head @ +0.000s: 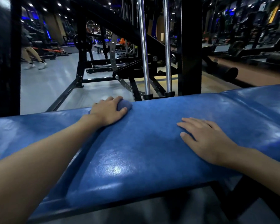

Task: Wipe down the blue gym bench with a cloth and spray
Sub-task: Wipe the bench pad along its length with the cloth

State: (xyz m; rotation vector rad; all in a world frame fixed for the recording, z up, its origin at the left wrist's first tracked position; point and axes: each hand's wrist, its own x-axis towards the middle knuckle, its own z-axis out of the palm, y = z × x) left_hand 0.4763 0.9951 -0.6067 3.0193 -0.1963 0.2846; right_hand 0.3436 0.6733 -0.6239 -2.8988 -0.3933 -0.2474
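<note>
- The blue gym bench (152,151) runs across the view with its long axis left to right. Its padded top shows glossy patches, which may be wet sheen or only lamp glare.
- The left hand (107,111) sits at the far edge of the pad. Its fingers (118,99) and thumb are curled round a bunched blue cloth (124,104), pressing it onto the vinyl.
- The right hand (205,139) lies palm down on the pad, well apart from the cloth. Its fingers (195,123) are straight and slightly spread, and it holds nothing. It appears to brace the body.
- No spray bottle is in view.
- The key relation is that the cloth is already under the left hand at the far rim. Unwiped pad stretches both ways along the long axis, and toward the near edge.
- The likely step is a wiping stroke, and the left hand is the one placed to make it. A sweep to the right would meet the resting right hand, which would have to lift.
- Behind the bench stand a black machine frame (191,46) and two chrome guide rods (143,46). Another person (29,50) is on the floor further off.
</note>
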